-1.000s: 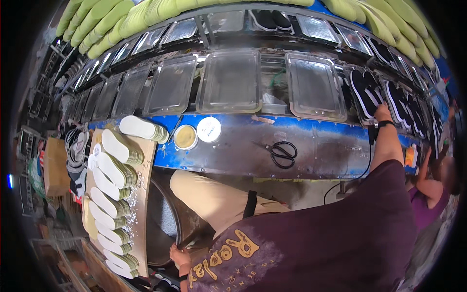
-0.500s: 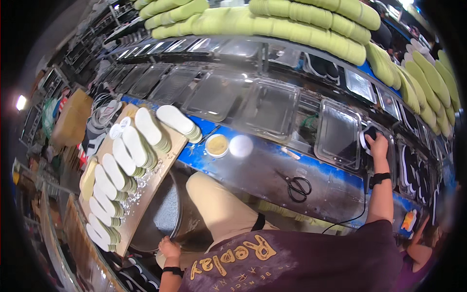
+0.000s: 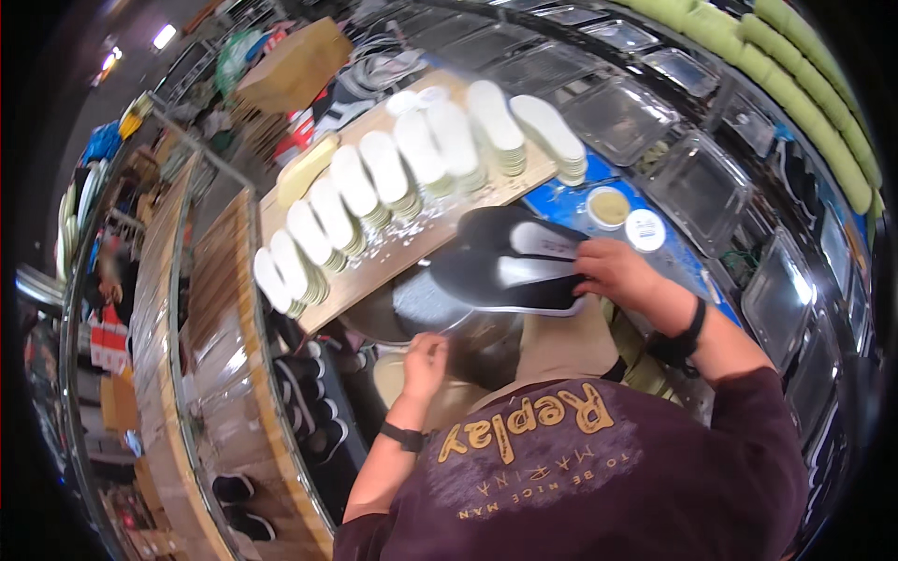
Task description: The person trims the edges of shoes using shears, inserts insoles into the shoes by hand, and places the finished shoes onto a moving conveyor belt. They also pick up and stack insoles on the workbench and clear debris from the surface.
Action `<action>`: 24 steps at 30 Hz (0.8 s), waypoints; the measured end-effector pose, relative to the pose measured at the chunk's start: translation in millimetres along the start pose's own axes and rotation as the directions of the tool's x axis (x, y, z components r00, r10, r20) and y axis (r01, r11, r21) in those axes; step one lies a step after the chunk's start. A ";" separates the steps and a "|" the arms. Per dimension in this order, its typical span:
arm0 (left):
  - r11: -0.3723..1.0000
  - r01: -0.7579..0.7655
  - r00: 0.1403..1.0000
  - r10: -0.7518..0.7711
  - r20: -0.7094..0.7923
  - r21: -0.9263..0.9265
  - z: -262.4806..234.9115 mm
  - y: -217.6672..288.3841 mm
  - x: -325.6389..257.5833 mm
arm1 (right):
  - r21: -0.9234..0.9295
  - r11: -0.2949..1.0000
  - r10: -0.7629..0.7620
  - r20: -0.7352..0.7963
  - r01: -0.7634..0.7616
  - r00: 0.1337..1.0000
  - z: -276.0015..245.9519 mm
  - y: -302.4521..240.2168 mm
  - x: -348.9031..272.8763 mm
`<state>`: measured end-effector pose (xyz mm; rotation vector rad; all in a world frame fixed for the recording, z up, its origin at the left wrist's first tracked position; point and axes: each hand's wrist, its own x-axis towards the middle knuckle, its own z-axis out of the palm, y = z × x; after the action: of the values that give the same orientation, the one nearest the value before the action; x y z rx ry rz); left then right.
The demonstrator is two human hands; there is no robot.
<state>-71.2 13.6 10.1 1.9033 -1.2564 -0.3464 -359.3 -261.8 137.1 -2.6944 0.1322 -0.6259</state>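
Right hand grasps black slip-on shoes by the heels, near the insole-laden board; even pinch advisable, keeping both aligned. Left hand: fingers curled, contents unclear.

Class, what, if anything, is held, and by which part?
The right grip holds a pair of black shoes by the heel ends; the left grip appears empty.

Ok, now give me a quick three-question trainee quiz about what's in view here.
1. Which of the person's hands holds the black shoes?
2. True or false: the white insoles lie in several stacks.
3. What lies right beside the open tub? A, a cardboard box; B, a round white lid; C, a hammer.

Key: 1, the right hand; 2, true; 3, B.
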 end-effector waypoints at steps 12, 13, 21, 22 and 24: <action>0.920 0.381 0.923 -0.383 0.009 0.089 -46.3 -38.1 7.5 | 0.439 0.895 -0.140 0.124 0.072 0.982 175.2 -63.1 83.8; 0.941 0.287 0.958 -0.287 -0.026 0.178 -51.3 -39.7 11.0 | 0.379 0.921 -0.019 0.278 -0.092 0.960 157.1 -60.0 81.0; 0.936 0.278 0.943 -0.309 0.124 0.216 -15.8 -9.2 90.6 | -0.519 0.353 0.922 0.055 -0.778 0.382 34.5 69.1 -150.5; 0.892 0.280 0.940 -0.331 0.089 0.354 -2.3 -2.5 103.0 | -0.575 0.183 0.965 -0.050 -0.797 0.258 32.7 91.4 -230.3; 0.819 0.303 0.931 -0.364 0.033 0.487 4.1 -6.7 107.4 | -0.667 0.039 0.999 0.032 -0.744 0.024 19.5 79.8 -314.8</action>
<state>-19.3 -79.9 23.6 2.5787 -1.1528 -0.3652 -633.7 -275.1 -37.3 -2.1843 2.0076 0.7045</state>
